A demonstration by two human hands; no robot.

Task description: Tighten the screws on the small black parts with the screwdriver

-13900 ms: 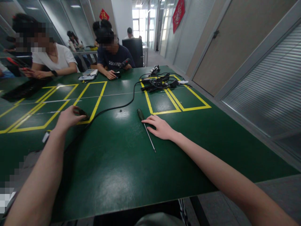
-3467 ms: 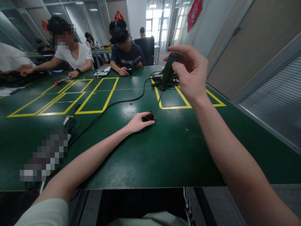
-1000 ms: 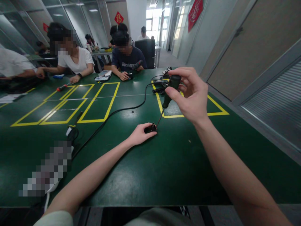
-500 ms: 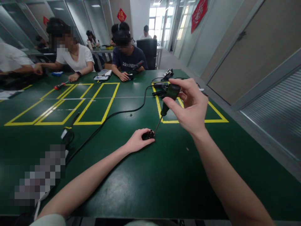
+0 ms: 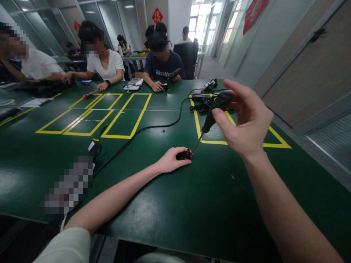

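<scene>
On the green table, my left hand [image 5: 170, 160] is closed around a small black part [image 5: 182, 156], with a short post standing up from it. The screwdriver [image 5: 210, 119] has a dark handle and a thin metal shaft. It leans to the upper right, its tip at the right side of the black part; the exact contact point is too small to make out. My right hand [image 5: 248, 122] holds the handle near its upper end, thumb against the near side. Its index finger is raised off the handle, and the other fingers are partly hidden behind.
A black cable [image 5: 153, 126] crosses the table towards a blurred-out pale object [image 5: 72, 184] at left. Black cables and adapters [image 5: 201, 104] lie beyond my right hand. Yellow tape [image 5: 141, 115] marks rectangles. Across the table, people [image 5: 161, 65] sit working; a red screwdriver [image 5: 88, 95] lies there.
The whole view has shifted, so the scene sits further right. My right index finger has lifted from the handle's end, and the screwdriver leans more to the right. My left hand keeps its hold.
</scene>
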